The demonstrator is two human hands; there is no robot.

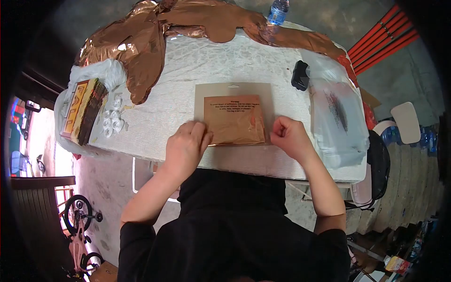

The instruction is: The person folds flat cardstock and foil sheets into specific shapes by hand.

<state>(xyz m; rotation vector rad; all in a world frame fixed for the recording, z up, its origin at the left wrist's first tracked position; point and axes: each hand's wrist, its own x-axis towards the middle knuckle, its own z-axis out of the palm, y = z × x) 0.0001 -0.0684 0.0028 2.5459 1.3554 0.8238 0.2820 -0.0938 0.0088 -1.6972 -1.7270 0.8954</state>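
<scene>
A clear plastic bag (235, 90) with a hang hole and printed warning text lies flat on the table in front of me. Inside it is a folded copper-coloured foil piece (235, 127). My left hand (188, 143) is closed at the bag's lower left edge, fingers curled over it. At the lower right edge my right hand (291, 137) pinches the bag between thumb and fingers; the exact contact is partly hidden by the fingers.
Copper foil sheets (206, 21) lie along the table's far edge beside a water bottle (278, 11). On the left are a stack of printed packets (83, 110) and several small white rolls (112, 122). On the right are a black object (299, 75) and a pile of clear bags (338, 131).
</scene>
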